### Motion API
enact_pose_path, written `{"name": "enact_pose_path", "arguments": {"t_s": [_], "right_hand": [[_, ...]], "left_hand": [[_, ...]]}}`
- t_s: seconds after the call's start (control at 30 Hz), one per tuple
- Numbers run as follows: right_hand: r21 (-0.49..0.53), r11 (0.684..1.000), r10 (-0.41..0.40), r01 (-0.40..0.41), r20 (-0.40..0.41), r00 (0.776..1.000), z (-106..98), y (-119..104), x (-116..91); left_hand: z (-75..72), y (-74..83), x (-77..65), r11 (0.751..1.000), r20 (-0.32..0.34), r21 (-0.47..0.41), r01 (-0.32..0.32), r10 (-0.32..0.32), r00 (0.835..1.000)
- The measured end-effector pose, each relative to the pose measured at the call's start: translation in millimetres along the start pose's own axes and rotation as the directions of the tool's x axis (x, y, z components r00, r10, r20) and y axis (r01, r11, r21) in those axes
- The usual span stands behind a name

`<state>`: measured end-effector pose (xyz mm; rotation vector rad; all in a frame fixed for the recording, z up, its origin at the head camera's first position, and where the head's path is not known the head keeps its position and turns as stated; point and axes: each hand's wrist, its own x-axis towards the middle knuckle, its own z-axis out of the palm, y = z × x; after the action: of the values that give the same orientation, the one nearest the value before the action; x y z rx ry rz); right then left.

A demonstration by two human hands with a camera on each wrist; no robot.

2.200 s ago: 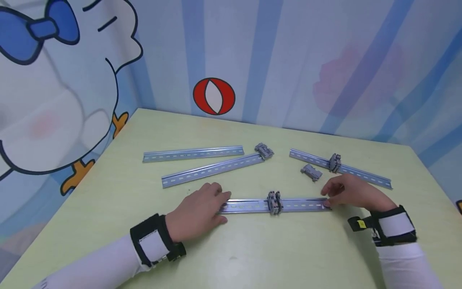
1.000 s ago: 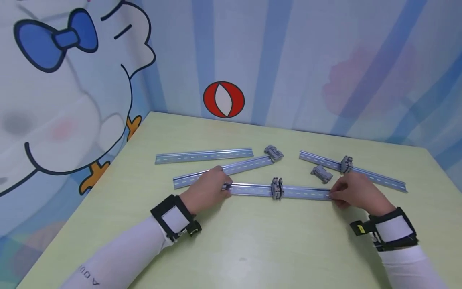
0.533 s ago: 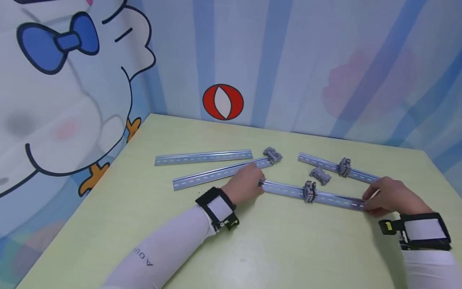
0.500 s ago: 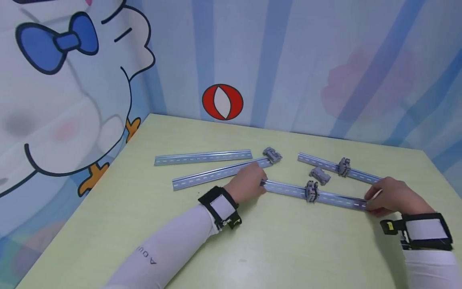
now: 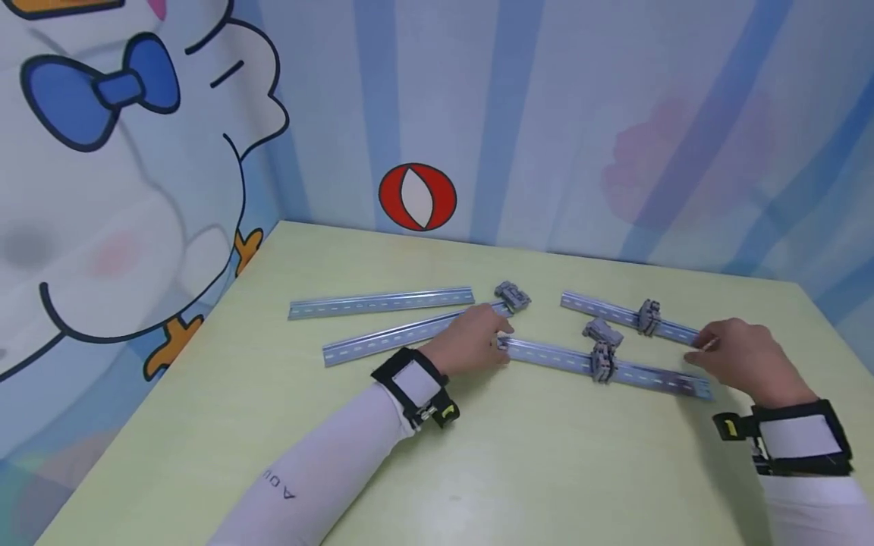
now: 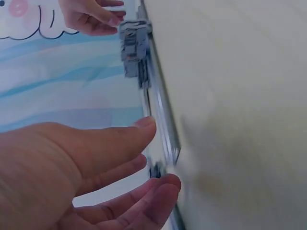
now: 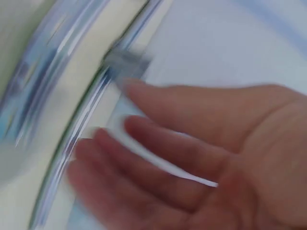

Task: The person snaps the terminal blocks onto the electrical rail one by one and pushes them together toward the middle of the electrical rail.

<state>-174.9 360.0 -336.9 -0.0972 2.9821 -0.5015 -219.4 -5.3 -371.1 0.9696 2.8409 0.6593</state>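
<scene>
A slotted metal DIN rail (image 5: 549, 354) lies nearest the person, with grey terminal blocks (image 5: 603, 362) clipped across its middle. My left hand (image 5: 471, 340) is at the rail's left end. In the left wrist view, the thumb and fingers of this hand (image 6: 100, 148) are spread apart, near the rail end (image 6: 168, 139) but not gripping it. My right hand (image 5: 744, 360) hovers above and behind the rail's right end, holding nothing. The right wrist view is blurred; it shows this hand (image 7: 201, 115) with its fingers relaxed, in front of a rail (image 7: 79, 129).
Behind, another rail (image 5: 601, 307) carries a clipped block (image 5: 649, 317); the right hand hides its right end. A loose block (image 5: 602, 331) lies beside the front rail's block. At left are two bare rails, the rear rail (image 5: 382, 302) and the slanted rail (image 5: 389, 339), near another loose block (image 5: 512, 296).
The hands lifted the front rail's ends and shifted it right and away from the person, turning it at a slant. Since half a second ago, both hands have let go and the right has risen off.
</scene>
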Motion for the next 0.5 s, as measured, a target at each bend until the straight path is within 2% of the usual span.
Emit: {"name": "enact_pose_path", "arguments": {"t_s": [0.03, 0.1, 0.23, 0.3, 0.37, 0.5], "right_hand": [[-0.009, 0.999, -0.045, 0.044, -0.068, 0.997, 2, -9, 0], [-0.011, 0.990, -0.141, 0.141, -0.193, 0.971, 9, -28, 0], [0.028, 0.955, -0.274, 0.295, -0.291, 0.916, 28, -68, 5], [0.035, 0.936, -0.326, 0.351, -0.296, 0.898, 40, -89, 11], [0.031, 0.921, -0.366, 0.388, -0.276, 0.889, 52, -108, 20], [0.020, 0.912, -0.399, 0.409, -0.183, 0.898, 71, -144, 41]], "left_hand": [[-4.0, -3.5, -4.7, 1.000, 0.002, -0.020, 0.005, -0.005, 1.000], [-12.9, -12.9, -16.3, 0.999, -0.003, -0.044, 0.007, -0.007, 1.000], [-35.6, -31.5, -48.1, 0.994, -0.027, -0.063, 0.084, -0.086, 0.996], [-44.6, -44.4, -64.5, 0.989, -0.047, -0.037, 0.146, -0.148, 0.988], [-52.0, -58.4, -80.6, 0.977, -0.071, -0.006, 0.213, -0.213, 0.974], [-59.9, -85.3, -107.9, 0.944, -0.126, 0.066, 0.324, -0.314, 0.941]]}}
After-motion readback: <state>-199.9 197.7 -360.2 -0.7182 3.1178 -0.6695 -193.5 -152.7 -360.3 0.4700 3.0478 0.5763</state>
